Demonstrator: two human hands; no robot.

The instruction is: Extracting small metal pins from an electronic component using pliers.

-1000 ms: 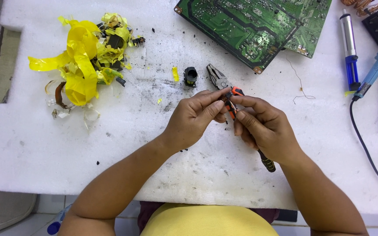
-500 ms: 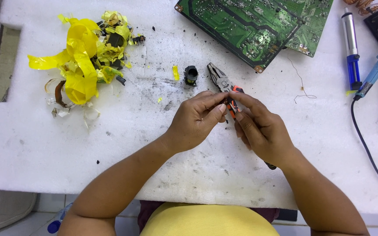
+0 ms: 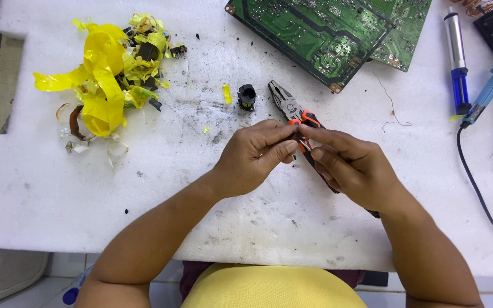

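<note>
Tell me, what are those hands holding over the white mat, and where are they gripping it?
Both hands meet fingertip to fingertip above the pliers; the left hand and right hand seem to pinch something tiny, too small to identify.

Left forearm: bare, it comes up from the lower left and points toward the meeting place of both hands.
Left hand (image 3: 255, 157): back of the hand faces up, fingers curled, thumb and fingertips pinched together at the meeting point.
Right forearm: bare, it comes from the lower right.
Right hand (image 3: 352, 168): fingers stretched to the left, their tips touch the left fingertips.
Grip: whether anything small is pinched there is not visible.
</note>
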